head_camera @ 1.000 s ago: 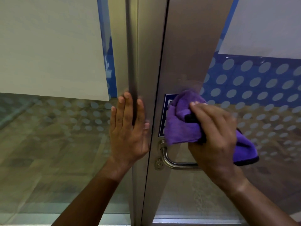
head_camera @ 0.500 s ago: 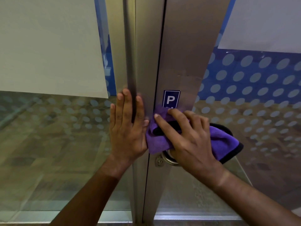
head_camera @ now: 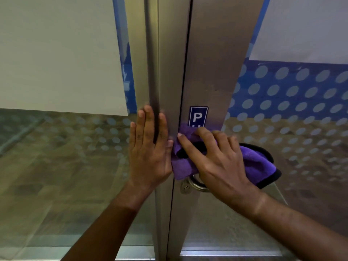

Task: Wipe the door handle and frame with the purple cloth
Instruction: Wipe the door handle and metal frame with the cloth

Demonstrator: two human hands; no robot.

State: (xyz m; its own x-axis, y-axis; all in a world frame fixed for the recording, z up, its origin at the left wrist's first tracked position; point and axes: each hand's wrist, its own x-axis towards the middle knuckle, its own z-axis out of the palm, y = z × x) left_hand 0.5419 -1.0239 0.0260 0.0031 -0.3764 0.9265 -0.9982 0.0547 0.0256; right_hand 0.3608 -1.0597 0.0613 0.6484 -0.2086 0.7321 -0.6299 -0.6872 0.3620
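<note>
My right hand presses the purple cloth, which has a black edge, flat against the brushed metal door frame just below a blue "P" sticker. Its fingers are spread and straight over the cloth. The cloth covers most of the metal door handle; only its curved base and a small keyhole plate show beneath. My left hand lies flat with straight fingers on the neighbouring metal frame post, beside the cloth.
Glass panels with a dotted frosted pattern flank the frame on both sides. A white paper sheet hangs on the left glass and another on the right glass. A metal threshold runs along the bottom.
My right hand has slid the cloth from the right part of the handle leftward and down to the frame edge, uncovering the "P" sticker. The left hand has stayed in place.
</note>
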